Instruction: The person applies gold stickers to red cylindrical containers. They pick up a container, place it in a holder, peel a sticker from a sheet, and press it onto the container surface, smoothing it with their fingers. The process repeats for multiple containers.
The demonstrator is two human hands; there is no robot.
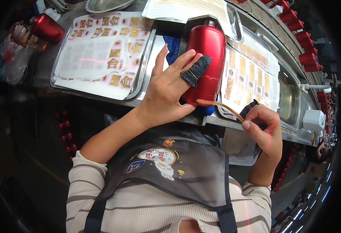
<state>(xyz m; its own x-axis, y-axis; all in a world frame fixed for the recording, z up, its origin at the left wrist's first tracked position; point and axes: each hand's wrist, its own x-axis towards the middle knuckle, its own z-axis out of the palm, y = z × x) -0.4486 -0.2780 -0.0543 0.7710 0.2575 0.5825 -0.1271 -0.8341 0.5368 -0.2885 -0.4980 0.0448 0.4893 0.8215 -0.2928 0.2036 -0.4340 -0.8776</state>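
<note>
A glossy red bottle (207,54) lies on its side in a dark cradle, its neck pointing away from me. My left hand (166,85) grips it from the left, fingers over its side and thumb at the near end. A dark cloth finger cover with a thin band sits on one of those fingers. Pinched in my right hand (261,126) is a thin, curved gold-tan strip (225,105). Its far end touches or nearly touches the bottle's near end. Another dark finger cover shows on my right hand.
At left, a metal tray (139,83) bears sheets of gold character decals (100,58). More decal sheets (248,79) lie at right, beside a sink (289,97) with a white tap (314,88). Striped sheets (186,9) lie behind. Another red bottle (47,28) stands far left; several line the right.
</note>
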